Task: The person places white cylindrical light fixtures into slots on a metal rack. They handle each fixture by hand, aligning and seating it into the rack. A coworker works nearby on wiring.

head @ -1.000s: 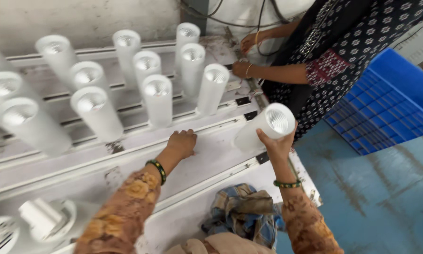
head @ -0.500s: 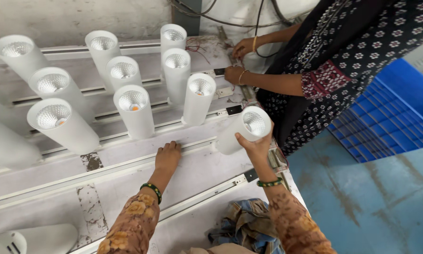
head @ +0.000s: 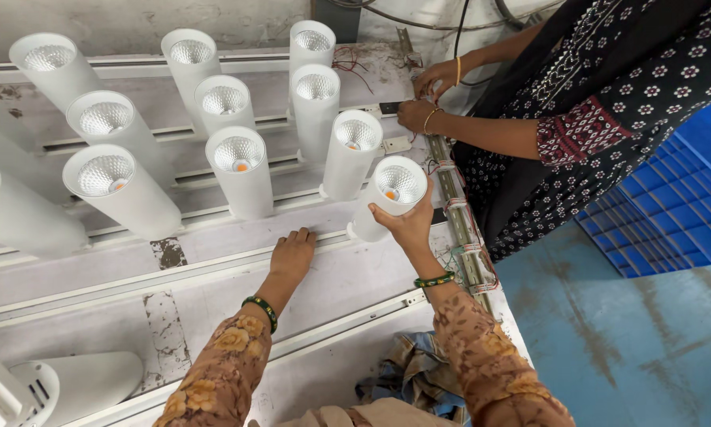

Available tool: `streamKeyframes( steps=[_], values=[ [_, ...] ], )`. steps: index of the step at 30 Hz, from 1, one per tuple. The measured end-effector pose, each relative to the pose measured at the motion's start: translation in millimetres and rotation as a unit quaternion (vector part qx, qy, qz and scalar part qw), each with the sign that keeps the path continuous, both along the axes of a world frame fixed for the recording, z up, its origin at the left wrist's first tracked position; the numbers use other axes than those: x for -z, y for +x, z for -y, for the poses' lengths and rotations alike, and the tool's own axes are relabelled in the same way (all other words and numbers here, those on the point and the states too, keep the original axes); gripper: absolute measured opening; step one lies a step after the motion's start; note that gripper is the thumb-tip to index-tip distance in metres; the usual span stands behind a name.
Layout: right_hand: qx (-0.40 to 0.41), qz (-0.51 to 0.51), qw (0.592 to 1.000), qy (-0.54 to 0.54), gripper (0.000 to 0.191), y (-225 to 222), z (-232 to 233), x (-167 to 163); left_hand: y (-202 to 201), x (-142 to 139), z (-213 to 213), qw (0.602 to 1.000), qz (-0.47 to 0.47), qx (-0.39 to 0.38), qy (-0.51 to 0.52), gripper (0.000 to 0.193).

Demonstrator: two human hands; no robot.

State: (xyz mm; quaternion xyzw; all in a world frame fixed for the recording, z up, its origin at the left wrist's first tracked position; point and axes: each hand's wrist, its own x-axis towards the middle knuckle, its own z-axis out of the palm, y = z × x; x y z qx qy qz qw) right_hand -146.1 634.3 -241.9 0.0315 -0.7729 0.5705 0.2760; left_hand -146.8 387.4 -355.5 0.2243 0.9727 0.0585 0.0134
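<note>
Hands at work on a white metal bench [head: 355, 285] crossed by long track rails, which fills the left and centre of the frame. Our right hand [head: 409, 225] is clamped around a white cylindrical track lamp [head: 388, 196] at centre frame, its base seated on a rail. Our left hand [head: 292, 253] lies flat beside it on the bench, fingers together, holding nothing. More white cylindrical lamps [head: 237, 178] stand in rows toward the upper left. At upper right, a co-worker's hands [head: 422, 99] handle wiring at the bench end. A blue plastic crate [head: 679, 205] sits at the right edge on a worn blue-grey floor [head: 624, 348]. Crumpled cloth [head: 407, 375] lies at bottom centre.
</note>
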Motion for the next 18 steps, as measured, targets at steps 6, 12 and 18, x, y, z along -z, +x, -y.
streamKeyframes(
  steps=[6,12,18],
  values=[
    [0.012,0.003,1.000,-0.011,0.097,14,2,-4,-3,-3,0,1.000,0.018,0.006,-0.003,0.045],
    [0.010,-0.017,0.999,0.033,0.098,21,4,-3,-2,-4,-3,1.000,0.029,-0.001,-0.006,0.040],
    [-0.004,0.016,0.999,0.041,0.099,14,3,-15,1,-8,-2,0.999,0.043,-0.003,-0.002,0.045]
  ],
)
